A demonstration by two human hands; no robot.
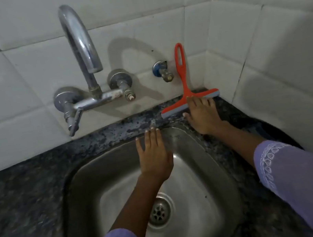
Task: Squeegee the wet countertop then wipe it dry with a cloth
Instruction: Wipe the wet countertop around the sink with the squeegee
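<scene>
Curving out from the tiled wall at left, a chrome faucet (80, 40) above the steel sink (81, 193). Left hand (153, 156) flat, fingers straight and together, reaching over the sink's back rim. Right hand (202, 114) spread — fingertips touching the orange squeegee (184, 84), blade on the speckled table (27, 181), handle leaning against the wall.

countertop (37, 179): dark speckled stone | on it: red squeegee (185, 92)
</scene>
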